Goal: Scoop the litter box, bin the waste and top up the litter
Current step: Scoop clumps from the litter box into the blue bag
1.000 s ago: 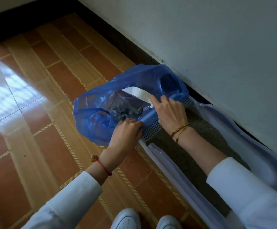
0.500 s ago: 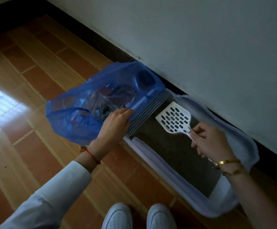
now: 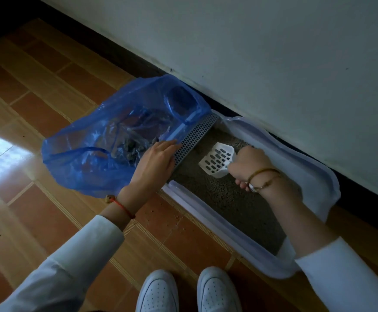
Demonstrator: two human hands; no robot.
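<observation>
A pale litter box (image 3: 300, 163) lies along the wall, filled with grey-brown litter (image 3: 235, 199). A perforated grey strip (image 3: 194, 138) runs across its left end. A blue plastic bag (image 3: 86, 158) lies open on the floor against that end, with dark clumps of waste (image 3: 131, 149) inside. My left hand (image 3: 154, 163) holds the bag's edge at the strip. My right hand (image 3: 249, 167) grips the handle of a white slotted scoop (image 3: 217, 159), whose blade is low on the litter near the strip.
A white wall (image 3: 273, 64) with a dark skirting runs behind the box. Brown tiled floor (image 3: 48, 97) spreads to the left, with crumbs of litter (image 3: 176, 217) beside the box. My two white shoes (image 3: 188, 291) stand at the bottom edge.
My right hand has drawn the scoop out of the bag and lowered it onto the litter in the box. My left hand has kept its hold at the bag's edge.
</observation>
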